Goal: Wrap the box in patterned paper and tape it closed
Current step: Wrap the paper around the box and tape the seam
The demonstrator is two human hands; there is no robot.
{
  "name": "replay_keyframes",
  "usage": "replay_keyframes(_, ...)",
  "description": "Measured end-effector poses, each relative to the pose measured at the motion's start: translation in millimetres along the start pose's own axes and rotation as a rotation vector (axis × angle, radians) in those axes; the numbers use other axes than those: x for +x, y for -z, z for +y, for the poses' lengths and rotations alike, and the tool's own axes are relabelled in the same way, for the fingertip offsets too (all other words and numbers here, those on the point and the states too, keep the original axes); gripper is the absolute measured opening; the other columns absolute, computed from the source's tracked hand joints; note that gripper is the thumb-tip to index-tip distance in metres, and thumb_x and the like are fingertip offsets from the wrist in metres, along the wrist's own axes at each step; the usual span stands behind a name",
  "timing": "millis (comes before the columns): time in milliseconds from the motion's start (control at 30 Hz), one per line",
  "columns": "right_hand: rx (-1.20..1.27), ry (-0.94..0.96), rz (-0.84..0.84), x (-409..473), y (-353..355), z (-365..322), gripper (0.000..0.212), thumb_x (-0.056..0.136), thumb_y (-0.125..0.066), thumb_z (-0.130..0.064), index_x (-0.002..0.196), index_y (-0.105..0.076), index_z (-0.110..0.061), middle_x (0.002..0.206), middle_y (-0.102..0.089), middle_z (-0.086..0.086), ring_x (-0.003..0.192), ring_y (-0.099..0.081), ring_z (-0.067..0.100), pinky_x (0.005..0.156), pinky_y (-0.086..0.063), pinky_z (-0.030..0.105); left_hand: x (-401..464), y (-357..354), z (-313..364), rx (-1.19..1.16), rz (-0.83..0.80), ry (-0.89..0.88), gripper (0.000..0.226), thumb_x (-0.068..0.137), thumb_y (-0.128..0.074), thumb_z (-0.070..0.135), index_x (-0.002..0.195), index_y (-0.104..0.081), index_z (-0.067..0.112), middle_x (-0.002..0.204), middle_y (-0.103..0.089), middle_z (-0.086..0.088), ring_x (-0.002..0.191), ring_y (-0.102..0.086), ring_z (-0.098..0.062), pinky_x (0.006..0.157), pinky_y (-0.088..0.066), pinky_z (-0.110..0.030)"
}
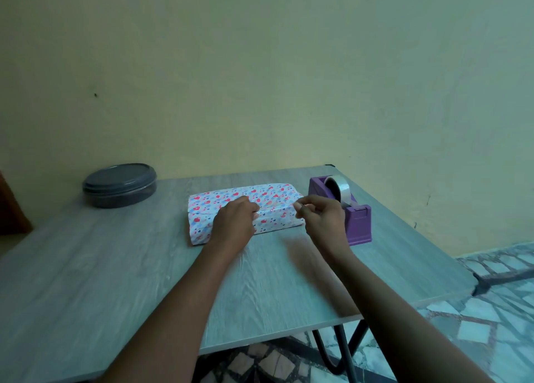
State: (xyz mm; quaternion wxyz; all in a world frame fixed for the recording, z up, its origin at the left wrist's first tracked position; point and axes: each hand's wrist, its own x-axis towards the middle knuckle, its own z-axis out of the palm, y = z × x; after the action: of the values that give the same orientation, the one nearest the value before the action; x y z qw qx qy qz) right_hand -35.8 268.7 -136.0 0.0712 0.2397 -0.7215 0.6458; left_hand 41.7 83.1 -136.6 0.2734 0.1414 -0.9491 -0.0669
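head view – grey woodgrain table (144, 267), yellow wall (260, 64); left hand (235, 223) pressing wrapped box (268, 197), right hand (323, 218) pinched.

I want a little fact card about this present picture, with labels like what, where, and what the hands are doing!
box: wrapped box in heart-patterned paper, lying flat on the table
left hand: left hand pressing down on the paper seam
right hand: right hand raised beside the box, fingers pinched together; any tape piece is too small to tell
tape: purple tape dispenser with a clear roll, right of the box
other: round grey lidded container at the far left
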Motion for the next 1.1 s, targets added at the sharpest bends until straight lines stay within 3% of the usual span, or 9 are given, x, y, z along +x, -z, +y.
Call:
replay_keyframes(200,-0.083,-0.209,-0.142,47.4,-26.0,-15.2,0.009,0.095,-0.072,-0.015,0.098,-0.081,-0.014,0.065,-0.068,0.004,0.039,-0.041,0.010,0.044,-0.036,0.022,-2.2,-1.1,3.0,-0.008,0.015,0.008,0.010,0.097,-0.062,0.018,0.097,-0.072,0.017,0.096,-0.062,-0.001,0.096,-0.063,-0.028,0.067,-0.038,-0.033)
replay_keyframes(333,-0.064,-0.337,-0.203,62.1,-36.2,-20.0,0.013,0.091,-0.074,-0.004,0.080,-0.077,-0.010,0.067,-0.066,0.015,0.041,-0.037,0.015,0.047,-0.033,0.023,-2.7,-0.1,0.8,-0.013,0.023,0.014,0.011,0.098,-0.060,0.018,0.098,-0.071,0.018,0.099,-0.061,-0.001,0.097,-0.062,-0.028,0.067,-0.033,-0.032)
replay_keyframes(533,-0.177,-0.398,-0.162,64.4,-43.3,-16.4,0.011,0.083,-0.076,0.000,0.073,-0.076,0.002,0.065,-0.065,0.024,0.048,-0.047,0.023,0.049,-0.041,0.028,-3.6,-3.1,-0.9,-0.031,0.031,0.020,0.010,0.097,-0.061,0.014,0.098,-0.071,0.016,0.098,-0.061,0.000,0.095,-0.062,-0.028,0.067,-0.034,-0.032)
replay_keyframes(700,-0.236,-0.496,-0.206,66.3,-39.0,-26.5,0.015,0.080,-0.079,0.006,0.071,-0.068,0.010,0.056,-0.062,0.019,0.035,-0.040,0.017,0.042,-0.032,0.022,-4.5,-0.8,-0.3,-0.035,0.021,0.020,0.009,0.097,-0.063,0.015,0.094,-0.071,0.016,0.095,-0.060,0.000,0.093,-0.061,-0.026,0.067,-0.033,-0.031)
replay_keyframes(900,-0.256,-0.498,-0.260,71.4,-35.9,-27.5,0.025,0.079,-0.087,0.001,0.071,-0.065,0.010,0.063,-0.070,0.024,0.039,-0.044,0.018,0.044,-0.035,0.025,-3.8,0.9,1.0,-0.040,0.024,0.032,0.013,0.098,-0.062,0.014,0.103,-0.074,0.018,0.099,-0.062,0.000,0.096,-0.061,-0.025,0.068,-0.032,-0.031)
replay_keyframes(1033,-0.188,-0.469,-0.187,58.4,-34.4,-16.4,0.034,0.078,-0.092,-0.011,0.071,-0.061,0.002,0.053,-0.065,0.015,0.033,-0.049,0.016,0.038,-0.042,0.024,-3.2,-1.6,-1.3,-0.046,0.016,0.037,0.013,0.098,-0.061,0.014,0.101,-0.073,0.018,0.100,-0.061,0.000,0.096,-0.062,-0.027,0.068,-0.036,-0.032)
replay_keyframes(1100,-0.097,-0.434,-0.125,50.9,-32.9,-6.0,0.046,0.073,-0.096,-0.023,0.082,-0.063,0.007,0.060,-0.071,0.018,0.038,-0.057,0.017,0.039,-0.048,0.026,-4.4,-1.7,-0.6,-0.046,0.018,0.039,0.012,0.098,-0.061,0.013,0.099,-0.073,0.017,0.098,-0.060,0.000,0.094,-0.061,-0.027,0.068,-0.035,-0.032)
